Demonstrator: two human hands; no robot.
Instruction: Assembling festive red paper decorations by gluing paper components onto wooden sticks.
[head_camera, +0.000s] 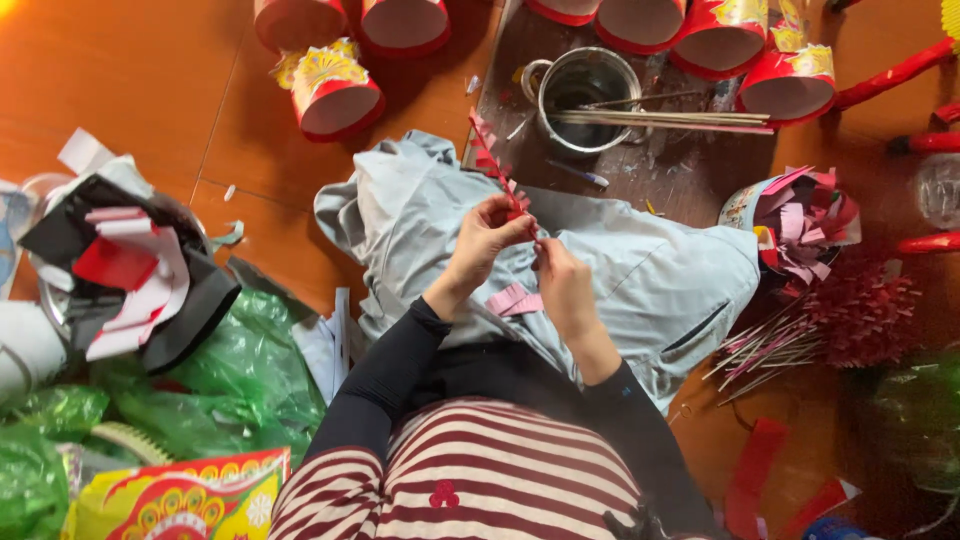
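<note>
Fringe (497, 165), red and pink paper on a thin stick, rises slantwise from both hands over the grey jacket (640, 270) spread across the lap. Left hand (485, 240) is closed, pinching the stick's lower end; right hand (562, 280) is nearly closed, fingertips nipping the paper just beside it. Winding looks to be the step in hand. A further turn would call for tight tension and steady twisting. Pink strips (514, 299) lie on the jacket between the wrists; a metal pot (585, 95) of sticks sits beyond.
</note>
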